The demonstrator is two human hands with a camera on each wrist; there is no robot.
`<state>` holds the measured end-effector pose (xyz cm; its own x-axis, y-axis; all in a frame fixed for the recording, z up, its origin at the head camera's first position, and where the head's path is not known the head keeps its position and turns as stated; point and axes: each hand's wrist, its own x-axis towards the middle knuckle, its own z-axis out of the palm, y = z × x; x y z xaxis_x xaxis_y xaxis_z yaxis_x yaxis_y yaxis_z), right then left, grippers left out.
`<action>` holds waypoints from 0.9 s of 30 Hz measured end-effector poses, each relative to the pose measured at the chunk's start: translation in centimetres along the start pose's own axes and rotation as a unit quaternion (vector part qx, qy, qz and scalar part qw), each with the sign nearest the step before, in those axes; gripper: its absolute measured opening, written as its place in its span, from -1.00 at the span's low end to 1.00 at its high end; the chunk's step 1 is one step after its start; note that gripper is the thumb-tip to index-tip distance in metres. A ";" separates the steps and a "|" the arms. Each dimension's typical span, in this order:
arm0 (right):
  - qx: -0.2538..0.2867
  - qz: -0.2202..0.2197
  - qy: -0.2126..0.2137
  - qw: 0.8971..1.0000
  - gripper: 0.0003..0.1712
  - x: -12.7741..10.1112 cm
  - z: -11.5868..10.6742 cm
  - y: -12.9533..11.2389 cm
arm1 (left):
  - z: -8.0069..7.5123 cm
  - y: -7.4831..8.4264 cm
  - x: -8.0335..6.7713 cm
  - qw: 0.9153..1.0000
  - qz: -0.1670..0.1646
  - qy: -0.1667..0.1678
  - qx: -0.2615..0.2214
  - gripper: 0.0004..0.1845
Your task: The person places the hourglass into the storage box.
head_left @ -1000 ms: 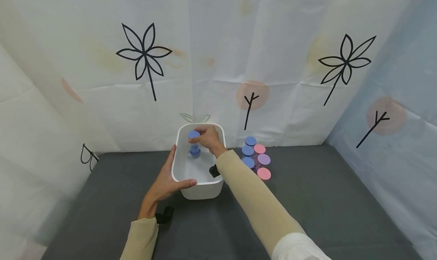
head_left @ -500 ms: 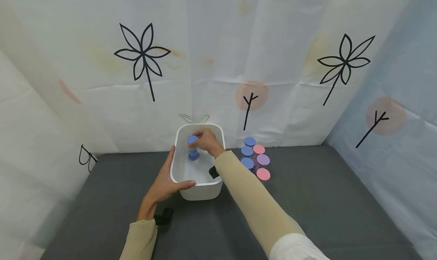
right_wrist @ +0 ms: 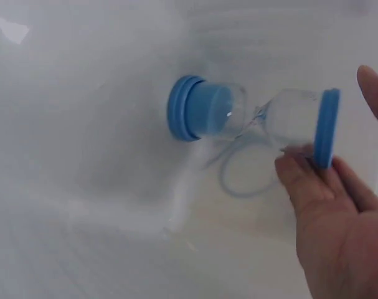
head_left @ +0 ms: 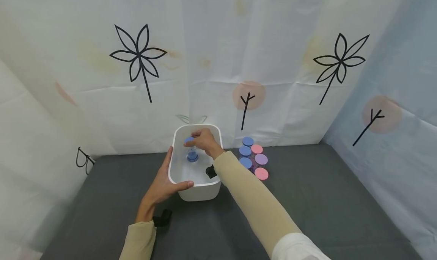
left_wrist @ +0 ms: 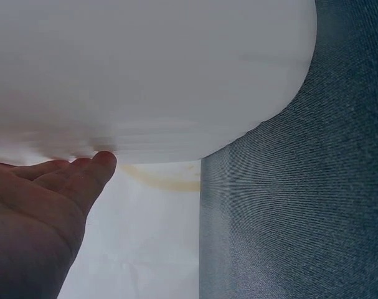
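Note:
A small sand timer (head_left: 192, 156) with blue caps and blue sand stands in the white plastic bin (head_left: 199, 193). In the right wrist view, the sand of the timer (right_wrist: 210, 111) fills the lower bulb, at the bin floor. My right hand (head_left: 205, 140) reaches into the bin at its top cap. Its fingers (right_wrist: 301, 180) lie straight along one side of that cap, while the thumb (right_wrist: 374, 93) stands apart from it. Around the bin's near left corner rests my left hand (head_left: 163, 184), thumb along the front rim and straight fingers (left_wrist: 92, 174) against the outer left wall.
To the right of the bin stands a cluster of several sand timers (head_left: 261, 159) with blue, pink and purple caps. A dark grey cloth (head_left: 307, 199) covers the table. Printed white curtains (head_left: 205, 63) rise behind and at both sides.
My right hand has lowered the blue sand timer toward the bin floor, and its thumb is now apart from the cap. My left hand stays at the bin.

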<state>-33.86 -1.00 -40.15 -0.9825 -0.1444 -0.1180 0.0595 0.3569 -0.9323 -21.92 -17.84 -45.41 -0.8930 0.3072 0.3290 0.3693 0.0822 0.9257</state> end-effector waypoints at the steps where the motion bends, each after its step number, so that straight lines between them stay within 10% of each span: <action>1: 0.006 0.000 0.011 1.000 -0.30 0.0 0.0 -0.1 | 0.0 0.0 0.0 1.000 0.000 0.001 0.001 0.36; 9: 0.033 0.008 0.046 0.998 -0.34 -0.6 -1.4 -1.9 | 0.0 0.1 0.0 1.000 -0.004 0.004 -0.003 0.34; 27: 0.155 -0.117 -0.053 0.980 -0.33 -7.0 -8.1 -5.2 | 0.0 0.1 0.2 1.000 0.015 -0.006 -0.017 0.34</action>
<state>-28.76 5.67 -31.71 -0.9527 -0.2894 0.0924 -0.0988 0.0078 -0.9951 -22.02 -17.77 -45.22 -0.8783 0.3196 0.3555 0.3876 0.0409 0.9209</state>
